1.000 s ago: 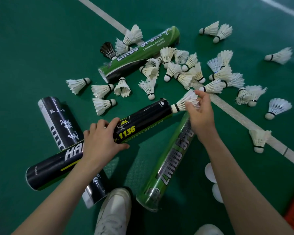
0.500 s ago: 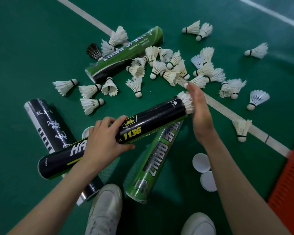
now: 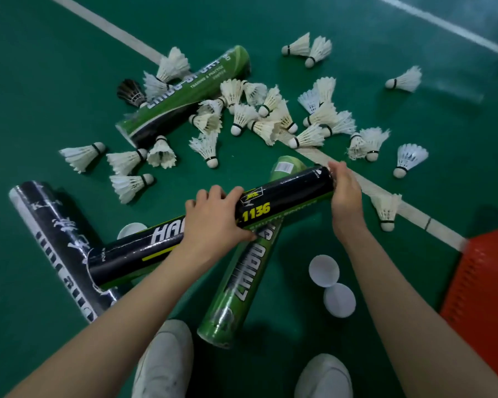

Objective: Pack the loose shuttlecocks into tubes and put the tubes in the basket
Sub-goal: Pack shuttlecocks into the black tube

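**While One Tube Is Filling, the Pile Is Waiting**

As I am crouching over the court floor [image 3: 41, 81], I am holding the black tube [image 3: 293, 186] off the ground, slanting from 8 o'clock up to 2 o'clock. My left hand [image 3: 213, 218] is gripping it round the middle. My right hand [image 3: 344, 196] is curling its fingers over the far mouth, so I cannot tell what is sitting inside.

I am judging this to be the loading step, with a shuttlecock being seated in this tube. Little of the job is done: the loose shuttlecocks [image 3: 259, 116] are lying scattered at 12 o'clock, one black shuttlecock [image 3: 131, 91] among the many white. Next I am needing to free my right hand, pick one from the pile and feed it in cork first, gently, since feathers crush easily. The orange basket [image 3: 483, 282] is sitting at 4 o'clock, apart from every tube, and two white caps [image 3: 324, 270] are lying near it at 5 o'clock.

Yellow "1136" is showing beside my left hand, and white "HA" is showing before my wrist hides the rest. The green tube [image 3: 242, 280] lying under the black one is reading roughly "ZHIBO". The second green tube [image 3: 184, 96] at 11 o'clock is adding "TRAINING & PRACTICE". The black-and-white tube [image 3: 55, 234] at 8 o'clock is bearing a "K" and brush characters I cannot read.
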`<state>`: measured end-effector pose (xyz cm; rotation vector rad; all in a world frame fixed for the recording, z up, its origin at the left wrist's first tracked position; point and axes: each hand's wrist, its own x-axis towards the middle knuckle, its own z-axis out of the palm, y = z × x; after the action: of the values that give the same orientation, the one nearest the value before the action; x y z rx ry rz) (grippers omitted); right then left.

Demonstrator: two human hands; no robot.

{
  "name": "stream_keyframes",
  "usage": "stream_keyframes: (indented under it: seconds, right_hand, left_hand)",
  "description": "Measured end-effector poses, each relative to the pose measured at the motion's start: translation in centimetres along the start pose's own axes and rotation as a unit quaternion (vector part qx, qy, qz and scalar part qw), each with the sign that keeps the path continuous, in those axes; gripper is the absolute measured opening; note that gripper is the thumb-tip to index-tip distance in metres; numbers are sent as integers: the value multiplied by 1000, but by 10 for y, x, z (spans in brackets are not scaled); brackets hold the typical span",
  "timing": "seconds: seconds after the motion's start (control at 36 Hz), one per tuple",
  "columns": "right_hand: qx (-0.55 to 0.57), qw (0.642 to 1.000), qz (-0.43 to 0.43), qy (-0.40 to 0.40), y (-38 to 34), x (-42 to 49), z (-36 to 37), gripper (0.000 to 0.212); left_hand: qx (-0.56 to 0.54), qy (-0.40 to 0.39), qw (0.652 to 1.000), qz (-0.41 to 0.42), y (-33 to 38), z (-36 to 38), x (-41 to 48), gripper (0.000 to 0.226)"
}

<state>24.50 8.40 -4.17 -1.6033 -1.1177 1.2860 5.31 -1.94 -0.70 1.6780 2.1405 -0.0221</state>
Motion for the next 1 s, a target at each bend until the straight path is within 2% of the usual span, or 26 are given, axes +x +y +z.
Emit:
stream_keyframes:
  seconds: [0.08, 0.14, 0.19, 0.33, 0.39, 0.47, 0.56, 0.61, 0.69, 0.72, 0.81, 0.86, 1.0]
  right_hand:
    - [-176, 977, -38, 116, 24, 21, -31, 29]
    - [-271, 949, -41, 154, 34, 33, -50, 32]
    - [-328, 933, -11, 151, 38, 44, -63, 41]
    - [-427, 897, 87, 75, 43, 56, -80, 62]
    - [-424, 898, 102, 55, 49, 56, -87, 61]
    - [-453, 887, 68, 67, 59, 51, -97, 60]
    - [-493, 863, 54, 98, 62, 47, -106, 42]
    - [-476, 872, 56, 105, 66, 48, -109, 29]
    - [-327, 928, 58, 167, 61, 52, -106, 26]
    - [-282, 937, 53, 197, 56, 54, -105, 27]
    - [-208, 941, 33, 264, 41, 59, -101, 29]
    - [-159, 952, 6, 263, 33, 59, -97, 24]
    - [-71, 976, -51, 201, 21, 47, -84, 11]
  left_hand:
    - [31, -12, 999, 20, 20, 5, 12, 89]
    - [49, -12, 998, 35, 33, 7, 19, 89]
    - [62, -10, 997, 47, 42, 9, 24, 89]
    - [86, -23, 994, 60, 59, 12, 31, 90]
    - [90, -31, 993, 63, 62, 14, 33, 91]
    - [92, -42, 992, 73, 66, 16, 35, 91]
    - [100, -41, 990, 90, 69, 15, 38, 90]
    - [109, -39, 988, 102, 72, 15, 39, 89]
    - [133, -31, 984, 117, 76, 17, 40, 87]
    - [129, -34, 984, 114, 77, 18, 40, 86]
    - [101, -40, 989, 96, 76, 19, 42, 85]
    - [81, -36, 993, 83, 74, 20, 42, 87]
    - [39, -23, 998, 52, 60, 17, 41, 88]
